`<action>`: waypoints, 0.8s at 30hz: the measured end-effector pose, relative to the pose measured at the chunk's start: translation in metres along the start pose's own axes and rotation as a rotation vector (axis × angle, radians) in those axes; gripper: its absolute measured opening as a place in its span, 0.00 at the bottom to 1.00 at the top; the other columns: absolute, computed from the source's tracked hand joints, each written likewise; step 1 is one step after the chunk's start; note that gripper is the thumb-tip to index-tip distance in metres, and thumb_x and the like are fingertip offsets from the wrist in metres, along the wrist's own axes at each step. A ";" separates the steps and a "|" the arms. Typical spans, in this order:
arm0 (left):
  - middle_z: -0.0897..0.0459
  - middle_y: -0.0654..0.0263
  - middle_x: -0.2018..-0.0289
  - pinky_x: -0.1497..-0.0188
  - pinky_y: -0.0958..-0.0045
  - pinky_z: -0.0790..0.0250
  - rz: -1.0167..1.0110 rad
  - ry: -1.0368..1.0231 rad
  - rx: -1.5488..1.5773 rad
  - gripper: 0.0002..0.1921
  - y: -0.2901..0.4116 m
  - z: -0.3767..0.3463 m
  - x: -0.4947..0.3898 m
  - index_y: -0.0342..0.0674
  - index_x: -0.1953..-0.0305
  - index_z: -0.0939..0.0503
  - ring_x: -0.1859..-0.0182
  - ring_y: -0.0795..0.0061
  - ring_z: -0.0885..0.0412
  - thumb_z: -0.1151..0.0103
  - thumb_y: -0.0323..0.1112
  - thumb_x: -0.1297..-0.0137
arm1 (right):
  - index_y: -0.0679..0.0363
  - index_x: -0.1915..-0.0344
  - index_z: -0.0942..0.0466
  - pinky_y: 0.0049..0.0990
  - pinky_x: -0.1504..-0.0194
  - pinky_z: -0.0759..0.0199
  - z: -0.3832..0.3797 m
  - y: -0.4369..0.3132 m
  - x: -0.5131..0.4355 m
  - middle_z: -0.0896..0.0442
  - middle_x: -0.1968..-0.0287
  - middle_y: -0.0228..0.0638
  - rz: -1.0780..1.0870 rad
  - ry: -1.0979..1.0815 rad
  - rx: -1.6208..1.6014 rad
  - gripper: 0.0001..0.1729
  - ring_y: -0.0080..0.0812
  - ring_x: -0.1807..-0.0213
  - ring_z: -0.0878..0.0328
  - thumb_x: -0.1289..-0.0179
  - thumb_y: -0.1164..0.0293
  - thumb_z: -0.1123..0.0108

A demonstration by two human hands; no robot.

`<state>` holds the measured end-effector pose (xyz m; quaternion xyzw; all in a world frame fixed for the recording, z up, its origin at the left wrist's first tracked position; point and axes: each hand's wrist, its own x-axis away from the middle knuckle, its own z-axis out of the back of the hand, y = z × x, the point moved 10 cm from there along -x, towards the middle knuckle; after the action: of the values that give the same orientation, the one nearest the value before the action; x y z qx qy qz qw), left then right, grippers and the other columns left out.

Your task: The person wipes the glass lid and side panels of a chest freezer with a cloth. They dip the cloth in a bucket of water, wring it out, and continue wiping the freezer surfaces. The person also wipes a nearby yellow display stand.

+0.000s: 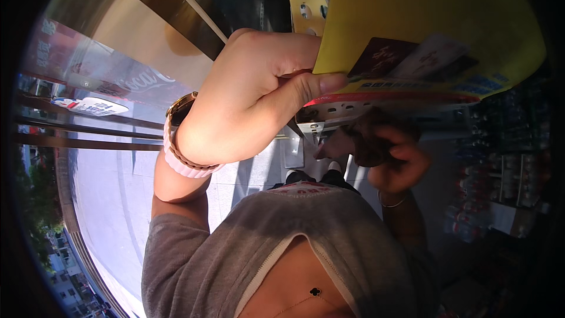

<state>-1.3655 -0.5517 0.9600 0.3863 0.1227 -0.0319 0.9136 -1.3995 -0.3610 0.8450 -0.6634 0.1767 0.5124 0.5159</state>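
Observation:
My left hand, with a watch on its wrist, pinches the lower left edge of a yellow printed sheet between thumb and fingers. The sheet bears pictures and writing and has a red lower border. Behind it stands a yellow metal panel with round holes. Lower right, in shade, my right hand grips a dark, crumpled cloth, whose paler part hangs toward the left. A perforated light metal edge runs just above this cloth.
Glass panes with dark frames and printed signs stand at the left; a white tag hangs there. Stacked bottles fill the dim right side. Paved ground lies below, and trees and buildings show outside at the far left.

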 end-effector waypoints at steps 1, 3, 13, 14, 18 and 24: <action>0.13 0.63 0.69 0.65 0.78 0.31 -0.032 0.010 0.015 0.09 0.005 0.001 0.000 0.29 0.60 0.15 0.68 0.80 0.20 0.34 0.31 0.33 | 0.61 0.55 0.32 0.40 0.44 0.23 -0.007 0.002 -0.004 0.16 0.49 0.55 -0.012 -0.056 -0.025 0.17 0.48 0.46 0.17 0.42 0.81 0.35; 0.13 0.63 0.69 0.65 0.78 0.31 -0.006 0.016 0.042 0.09 0.005 0.001 -0.001 0.29 0.60 0.15 0.68 0.80 0.20 0.34 0.31 0.34 | 0.61 0.56 0.30 0.42 0.42 0.24 -0.019 0.001 -0.012 0.16 0.47 0.55 0.004 -0.100 -0.061 0.16 0.50 0.44 0.17 0.43 0.82 0.36; 0.12 0.62 0.67 0.63 0.79 0.27 -0.092 -0.056 0.010 0.09 0.012 0.001 -0.007 0.28 0.54 0.16 0.66 0.82 0.18 0.38 0.28 0.30 | 0.62 0.47 0.28 0.40 0.54 0.26 -0.089 -0.020 -0.058 0.18 0.55 0.42 -0.099 -0.633 0.438 0.22 0.47 0.61 0.20 0.38 0.69 0.34; 0.12 0.63 0.67 0.63 0.79 0.26 -0.042 -0.059 0.082 0.10 0.006 -0.001 -0.007 0.28 0.53 0.17 0.66 0.82 0.18 0.38 0.27 0.30 | 0.62 0.48 0.28 0.40 0.53 0.26 -0.092 -0.019 -0.061 0.18 0.55 0.42 -0.112 -0.675 0.443 0.20 0.47 0.60 0.20 0.39 0.72 0.35; 0.21 0.59 0.79 0.75 0.73 0.31 -0.011 -0.020 0.276 0.06 -0.005 -0.005 -0.004 0.28 0.64 0.22 0.78 0.73 0.21 0.42 0.26 0.31 | 0.61 0.55 0.25 0.39 0.52 0.25 -0.086 -0.032 -0.072 0.17 0.55 0.42 0.034 -0.594 0.329 0.17 0.46 0.56 0.17 0.45 0.81 0.36; 0.25 0.52 0.81 0.73 0.66 0.33 -0.273 0.075 0.265 0.08 0.001 -0.002 -0.003 0.32 0.70 0.23 0.79 0.61 0.25 0.39 0.29 0.34 | 0.62 0.61 0.22 0.32 0.57 0.22 -0.067 -0.026 -0.058 0.17 0.54 0.42 -0.008 -0.338 0.519 0.21 0.41 0.56 0.17 0.56 0.84 0.24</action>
<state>-1.3691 -0.5497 0.9600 0.4840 0.2026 -0.1568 0.8367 -1.3702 -0.4250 0.9042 -0.4155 0.2109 0.5511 0.6922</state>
